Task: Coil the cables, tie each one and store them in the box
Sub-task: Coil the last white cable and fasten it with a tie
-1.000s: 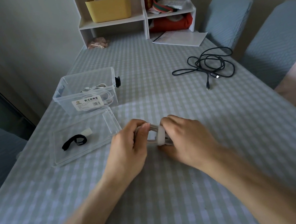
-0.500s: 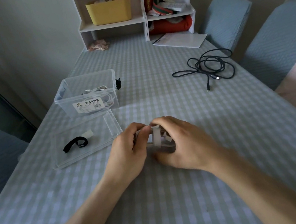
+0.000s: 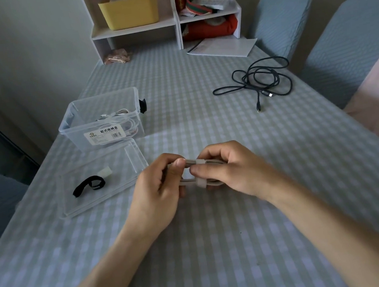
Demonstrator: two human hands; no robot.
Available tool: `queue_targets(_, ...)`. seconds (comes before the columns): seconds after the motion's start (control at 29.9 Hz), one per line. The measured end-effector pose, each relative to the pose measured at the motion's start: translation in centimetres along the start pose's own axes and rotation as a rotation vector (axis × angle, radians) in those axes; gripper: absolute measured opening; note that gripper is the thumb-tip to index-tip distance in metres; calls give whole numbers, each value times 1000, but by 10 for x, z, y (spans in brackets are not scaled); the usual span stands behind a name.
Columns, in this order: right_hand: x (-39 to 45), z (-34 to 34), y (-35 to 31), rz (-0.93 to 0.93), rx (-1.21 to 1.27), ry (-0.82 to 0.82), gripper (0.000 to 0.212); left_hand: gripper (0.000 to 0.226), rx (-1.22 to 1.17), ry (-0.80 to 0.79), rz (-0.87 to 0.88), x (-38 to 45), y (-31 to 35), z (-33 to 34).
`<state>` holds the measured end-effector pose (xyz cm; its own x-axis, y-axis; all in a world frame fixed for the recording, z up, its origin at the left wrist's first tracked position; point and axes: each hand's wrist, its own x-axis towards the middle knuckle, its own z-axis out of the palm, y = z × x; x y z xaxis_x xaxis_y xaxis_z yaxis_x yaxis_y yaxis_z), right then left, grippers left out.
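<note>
Checked tablecloth [image 3: 221, 247], both hands pinching tied white cable [image 3: 192, 181], open box [image 3: 99, 121] nearby

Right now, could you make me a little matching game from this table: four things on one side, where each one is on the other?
Things:
1. pale cable
2. black cable
3. black strap
4. yellow basket

Places:
A. on the shelf
B. on the clear lid
C. between both hands
D. loose on the cloth, far right

Pairs: 1-C, 2-D, 3-B, 4-A
</note>
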<state>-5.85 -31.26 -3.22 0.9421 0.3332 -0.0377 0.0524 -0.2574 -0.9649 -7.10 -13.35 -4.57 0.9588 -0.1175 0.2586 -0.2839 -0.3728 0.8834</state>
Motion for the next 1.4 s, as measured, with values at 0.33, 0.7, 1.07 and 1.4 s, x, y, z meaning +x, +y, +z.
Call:
queue_targets(0.33,5,1,3,8,122,69,9,22,-69,-5,-51,4,-4,-4)
queue_targets(0.7,1,1,1,15,191,149,13,17,-277,119,-185,8,-2,-10)
queue_targets(1.07,1,10,-5,-59,136,304,16,14,-597,76,-436,9,2,-34)
queue_targets(1.4,13,28,-15,-271,-436,338,7,14,-353,87,-304,4,-4,-50)
